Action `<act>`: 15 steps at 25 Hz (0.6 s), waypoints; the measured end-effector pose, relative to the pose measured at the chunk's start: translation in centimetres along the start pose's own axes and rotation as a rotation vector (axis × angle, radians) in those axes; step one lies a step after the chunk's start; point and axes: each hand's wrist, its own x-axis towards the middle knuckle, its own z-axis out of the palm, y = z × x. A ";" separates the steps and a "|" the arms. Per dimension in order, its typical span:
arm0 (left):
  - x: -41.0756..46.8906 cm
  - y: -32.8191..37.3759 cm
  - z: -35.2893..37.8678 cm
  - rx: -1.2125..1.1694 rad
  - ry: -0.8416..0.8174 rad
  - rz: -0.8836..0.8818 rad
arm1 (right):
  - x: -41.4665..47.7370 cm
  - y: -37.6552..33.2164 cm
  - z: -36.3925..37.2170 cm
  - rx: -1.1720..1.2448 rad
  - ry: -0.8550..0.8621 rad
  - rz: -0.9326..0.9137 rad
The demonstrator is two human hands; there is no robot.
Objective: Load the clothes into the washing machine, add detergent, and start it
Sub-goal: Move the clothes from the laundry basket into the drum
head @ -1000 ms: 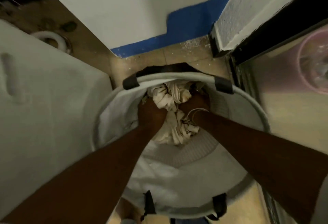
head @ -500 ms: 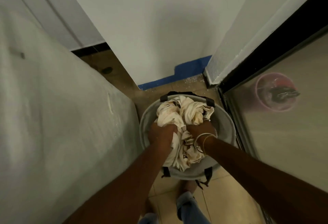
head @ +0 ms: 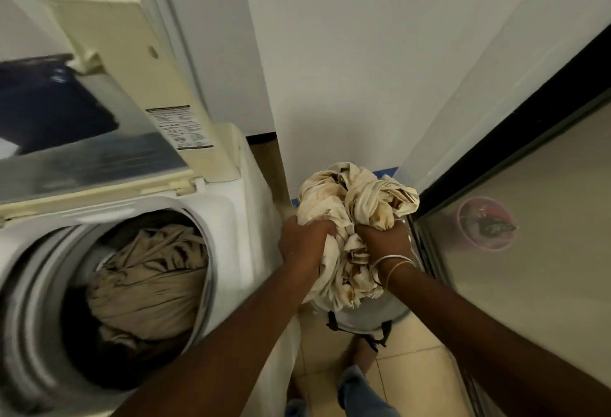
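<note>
A crumpled bundle of cream cloth [head: 350, 205] with brownish stains is lifted above the grey laundry basket [head: 370, 320] on the floor. My left hand [head: 302, 238] grips its left side and my right hand [head: 383, 238], with bangles on the wrist, grips its right side. To the left stands the top-loading washing machine [head: 228, 215] with its lid [head: 109, 52] raised. Beige clothes [head: 148, 281] lie piled in its drum.
A white wall corner rises just behind the bundle. On the right is a glass door with a black frame [head: 502, 152], a pink bucket [head: 484, 223] behind it. Beige floor tiles [head: 410, 373] and my denim-clad leg [head: 360, 393] show below the basket.
Both hands have risen out of the basket with the cream bundle. My view has swung up and left, bringing the open washer and its drum into sight.
</note>
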 end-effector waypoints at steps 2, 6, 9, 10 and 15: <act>-2.3 2.0 -3.2 -0.037 0.012 0.038 | -3.1 -3.4 0.2 0.083 -0.003 -0.082; -6.5 5.2 -11.0 -0.167 0.045 0.128 | -10.4 -10.6 1.4 0.281 -0.062 -0.237; -8.8 5.5 -17.6 -0.326 0.047 0.183 | -16.1 -14.4 3.5 0.365 -0.145 -0.342; -9.4 5.4 -19.8 -0.385 0.041 0.184 | -17.9 -15.3 4.4 0.374 -0.186 -0.375; -10.3 3.5 -31.3 -0.651 0.100 0.187 | -26.6 -17.6 11.0 0.465 -0.374 -0.503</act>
